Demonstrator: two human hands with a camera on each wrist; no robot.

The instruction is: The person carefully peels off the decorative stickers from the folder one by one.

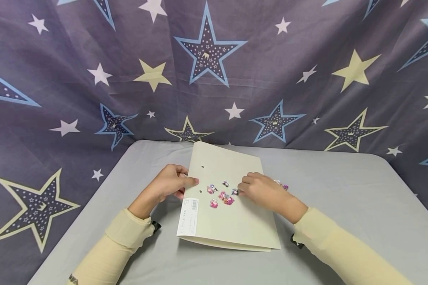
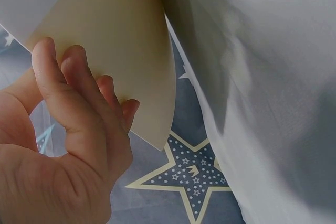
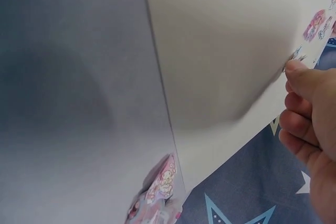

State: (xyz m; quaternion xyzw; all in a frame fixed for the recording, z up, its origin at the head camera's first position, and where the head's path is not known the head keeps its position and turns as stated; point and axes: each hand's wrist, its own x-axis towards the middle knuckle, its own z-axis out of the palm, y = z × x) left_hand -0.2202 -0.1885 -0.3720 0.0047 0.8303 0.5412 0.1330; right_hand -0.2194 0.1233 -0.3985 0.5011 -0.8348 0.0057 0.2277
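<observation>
A cream file folder (image 1: 232, 225) with a white label on its left edge lies on the table. My left hand (image 1: 172, 182) grips that edge, thumb on top; in the left wrist view its fingers (image 2: 79, 93) are under the folder. Several small colourful cartoon stickers (image 1: 226, 198) are on the cover's middle. My right hand (image 1: 264, 192) is over the cover's right half, fingers curled, thumb and forefinger pinching a small sticker (image 3: 297, 54) at the cover. The fingertips partly hide it.
More stickers (image 1: 284, 187) lie in a loose heap on the table just right of the folder, partly behind my right hand; the right wrist view shows them as a pink pile (image 3: 160, 192). A grey cloth covers the table (image 1: 342, 190). Behind hangs a star-patterned curtain (image 1: 256, 79).
</observation>
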